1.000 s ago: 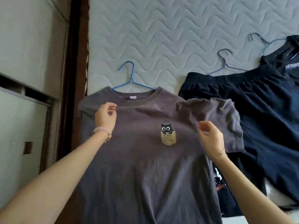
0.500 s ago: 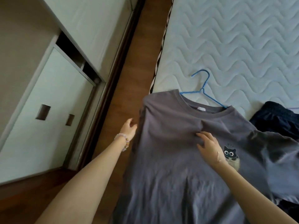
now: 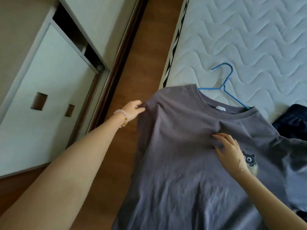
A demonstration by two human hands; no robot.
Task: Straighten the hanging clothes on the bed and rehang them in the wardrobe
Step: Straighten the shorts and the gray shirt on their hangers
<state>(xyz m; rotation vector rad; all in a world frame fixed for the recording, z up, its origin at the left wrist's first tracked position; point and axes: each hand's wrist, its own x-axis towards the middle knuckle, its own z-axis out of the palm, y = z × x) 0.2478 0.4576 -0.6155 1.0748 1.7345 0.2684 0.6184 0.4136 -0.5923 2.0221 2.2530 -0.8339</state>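
The left hand (image 3: 133, 109) pinched the grey T-shirt (image 3: 191, 163) at its shoulder seam, past the bed's left edge. The right hand (image 3: 230, 151) lay open, fingers spread flat on the shirt's chest. The quilted white bed (image 3: 249, 39) carried the shirt; a wooden floor (image 3: 141, 63) strip separated it from the white wardrobe (image 3: 49, 80). The shirt's long axis ran from the near edge toward the blue hanger (image 3: 223, 87), collar pointing away.
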